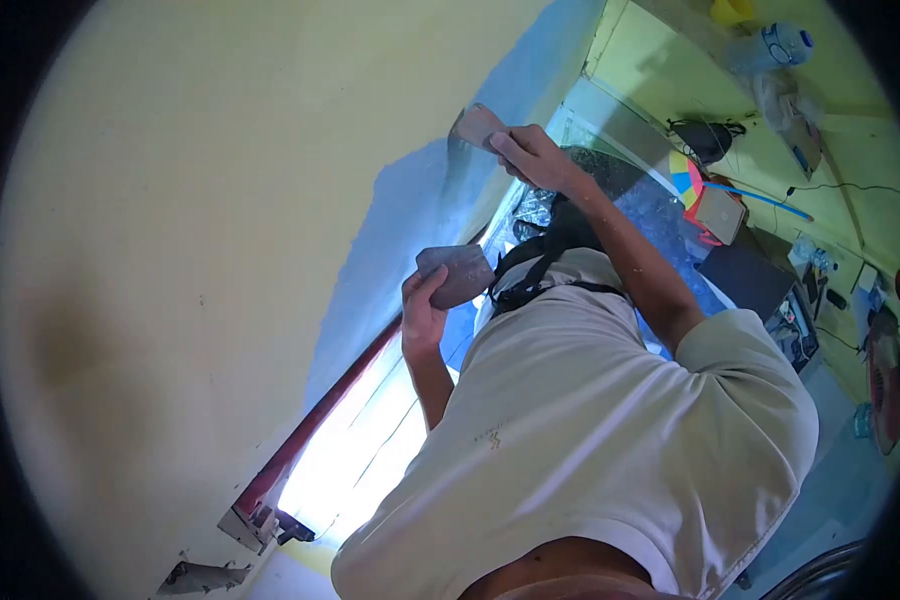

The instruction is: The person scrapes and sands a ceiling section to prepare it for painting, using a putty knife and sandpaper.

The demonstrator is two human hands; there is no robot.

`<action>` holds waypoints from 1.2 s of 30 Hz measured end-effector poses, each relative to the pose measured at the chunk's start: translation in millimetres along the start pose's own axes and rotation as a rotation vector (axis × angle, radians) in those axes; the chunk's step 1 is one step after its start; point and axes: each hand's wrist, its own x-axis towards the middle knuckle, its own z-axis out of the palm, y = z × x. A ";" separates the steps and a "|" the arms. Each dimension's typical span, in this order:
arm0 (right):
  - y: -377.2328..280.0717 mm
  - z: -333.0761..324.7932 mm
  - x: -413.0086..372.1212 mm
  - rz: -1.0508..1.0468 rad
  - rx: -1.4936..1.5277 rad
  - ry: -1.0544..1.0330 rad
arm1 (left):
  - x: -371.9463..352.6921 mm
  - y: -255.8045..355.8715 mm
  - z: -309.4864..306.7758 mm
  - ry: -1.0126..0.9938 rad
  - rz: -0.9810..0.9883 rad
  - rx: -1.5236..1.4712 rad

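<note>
My right hand is closed around a putty knife, its blade edge right at the wall. The blade lies along a blue area with an uneven edge beside the cream surface. Lower down, my left hand grips a flat, greyish-brown scraper plate between thumb and fingers, in front of my waist. My fingers cover part of each tool.
Bright light comes through an opening with a dark red frame below the blue area. A plastic bottle, a dark cabinet and a fan are on the right. Clear plastic sheeting lies beyond my waist.
</note>
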 end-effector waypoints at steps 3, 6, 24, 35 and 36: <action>-3.1 -4.6 -5.2 0.061 0.048 -0.028 | -0.6 -5.2 -4.9 -0.029 -0.014 -0.028; -4.5 -4.7 3.3 0.065 0.043 -0.047 | 1.1 -9.3 -10.4 0.003 -0.003 -0.010; -25.5 -7.0 1.5 0.003 0.133 -0.048 | 5.2 -11.4 -15.8 -0.033 -0.040 -0.022; 11.8 -30.8 13.4 0.056 0.114 0.015 | 2.8 -1.7 -16.7 -0.024 0.017 -0.002; 15.0 -30.8 11.9 0.068 0.098 0.031 | 4.4 -1.8 -17.0 -0.033 0.007 0.003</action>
